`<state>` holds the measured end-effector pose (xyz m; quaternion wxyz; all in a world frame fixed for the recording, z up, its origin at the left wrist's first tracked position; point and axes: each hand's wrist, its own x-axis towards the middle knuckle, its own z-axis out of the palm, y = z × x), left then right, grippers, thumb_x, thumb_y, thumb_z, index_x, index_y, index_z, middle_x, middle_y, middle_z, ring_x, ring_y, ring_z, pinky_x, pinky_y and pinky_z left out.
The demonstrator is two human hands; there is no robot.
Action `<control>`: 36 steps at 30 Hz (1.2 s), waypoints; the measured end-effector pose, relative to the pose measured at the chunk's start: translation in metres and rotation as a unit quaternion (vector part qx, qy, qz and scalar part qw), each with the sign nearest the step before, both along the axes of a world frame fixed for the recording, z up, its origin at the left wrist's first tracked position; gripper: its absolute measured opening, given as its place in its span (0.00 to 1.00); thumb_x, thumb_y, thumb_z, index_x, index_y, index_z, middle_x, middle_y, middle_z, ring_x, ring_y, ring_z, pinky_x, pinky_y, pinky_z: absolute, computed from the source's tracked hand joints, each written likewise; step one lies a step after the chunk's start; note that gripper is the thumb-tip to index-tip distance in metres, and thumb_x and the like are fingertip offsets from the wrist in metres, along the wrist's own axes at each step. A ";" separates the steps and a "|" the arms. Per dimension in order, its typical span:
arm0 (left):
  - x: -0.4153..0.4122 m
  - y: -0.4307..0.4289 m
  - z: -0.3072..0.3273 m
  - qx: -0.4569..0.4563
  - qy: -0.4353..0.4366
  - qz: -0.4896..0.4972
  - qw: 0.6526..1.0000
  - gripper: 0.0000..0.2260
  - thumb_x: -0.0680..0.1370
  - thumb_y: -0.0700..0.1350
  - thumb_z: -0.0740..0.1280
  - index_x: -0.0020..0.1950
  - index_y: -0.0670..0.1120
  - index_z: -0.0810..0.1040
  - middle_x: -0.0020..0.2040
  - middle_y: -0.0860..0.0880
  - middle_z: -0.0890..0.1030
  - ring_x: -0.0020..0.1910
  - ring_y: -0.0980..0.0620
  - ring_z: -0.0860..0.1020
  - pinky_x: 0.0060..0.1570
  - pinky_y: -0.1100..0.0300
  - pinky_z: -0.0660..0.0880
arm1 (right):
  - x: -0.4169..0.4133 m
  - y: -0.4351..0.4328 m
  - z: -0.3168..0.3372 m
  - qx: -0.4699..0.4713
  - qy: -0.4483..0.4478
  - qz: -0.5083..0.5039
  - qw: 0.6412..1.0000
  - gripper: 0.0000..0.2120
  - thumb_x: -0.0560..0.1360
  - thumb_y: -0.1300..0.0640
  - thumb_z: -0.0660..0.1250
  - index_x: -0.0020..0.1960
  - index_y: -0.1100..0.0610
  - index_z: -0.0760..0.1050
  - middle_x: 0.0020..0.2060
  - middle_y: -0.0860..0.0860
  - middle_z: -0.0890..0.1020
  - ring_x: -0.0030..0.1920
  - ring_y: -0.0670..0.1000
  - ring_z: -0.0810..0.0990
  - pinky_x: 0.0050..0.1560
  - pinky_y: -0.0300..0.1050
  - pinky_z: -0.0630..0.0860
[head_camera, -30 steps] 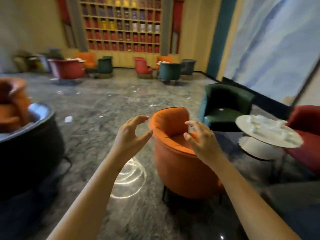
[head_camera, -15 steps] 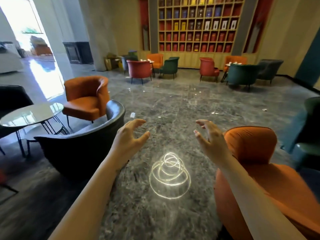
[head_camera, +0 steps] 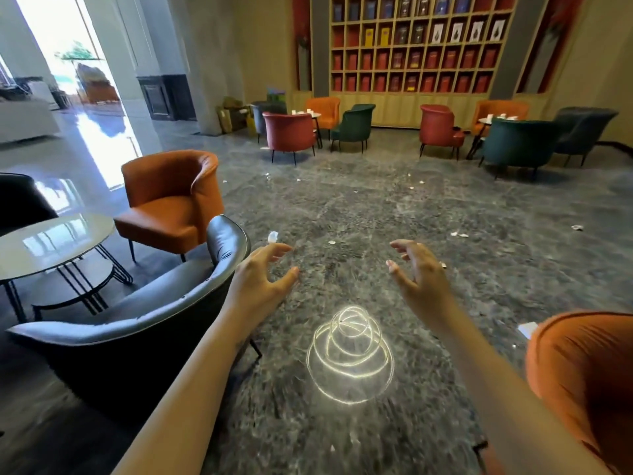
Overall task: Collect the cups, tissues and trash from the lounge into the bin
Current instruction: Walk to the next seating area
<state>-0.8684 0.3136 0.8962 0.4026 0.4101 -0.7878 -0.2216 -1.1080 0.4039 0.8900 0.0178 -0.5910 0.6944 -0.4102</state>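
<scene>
The left hand (head_camera: pixel 263 279) and right hand (head_camera: pixel 419 277) are hovering above the floor (head_camera: pixel 359 207), each grip loosely open, holding nothing; paper scraps (head_camera: pixel 459 234) are lying scattered on the floor ahead, one beside the grey armchair (head_camera: pixel 137 323).

glossy marble floor (head_camera: pixel 342 207), glossy leather armchair (head_camera: pixel 144 320), glossy tabletop (head_camera: pixel 51 245).

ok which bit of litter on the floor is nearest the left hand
The white piece just beyond the left hand, beside the dark armchair; the other scraps lie farther across the floor.
</scene>
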 end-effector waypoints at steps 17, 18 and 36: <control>-0.133 -0.450 0.001 0.008 0.029 0.113 0.993 0.11 0.73 0.43 0.71 0.55 0.47 0.78 0.53 0.49 0.81 0.51 0.52 0.77 0.50 0.62 0.70 | -0.147 -0.491 0.006 0.018 0.010 0.095 0.995 0.16 0.76 0.56 0.63 0.63 0.59 0.70 0.57 0.55 0.76 0.57 0.55 0.74 0.59 0.54 0.70; -0.136 -0.479 -0.003 0.011 0.030 0.119 0.992 0.11 0.73 0.42 0.71 0.55 0.46 0.78 0.53 0.48 0.81 0.52 0.51 0.78 0.51 0.60 0.71 | -0.151 -0.521 0.000 0.020 0.010 0.100 0.995 0.16 0.76 0.55 0.63 0.63 0.58 0.70 0.57 0.55 0.76 0.57 0.54 0.74 0.59 0.55 0.70; -0.191 -1.011 -0.023 0.029 0.012 0.123 0.992 0.11 0.73 0.43 0.71 0.54 0.48 0.78 0.51 0.52 0.79 0.50 0.55 0.76 0.51 0.61 0.71 | -0.213 -1.053 -0.039 0.065 -0.014 0.095 0.993 0.17 0.77 0.52 0.61 0.64 0.57 0.69 0.58 0.54 0.75 0.58 0.53 0.73 0.59 0.55 0.69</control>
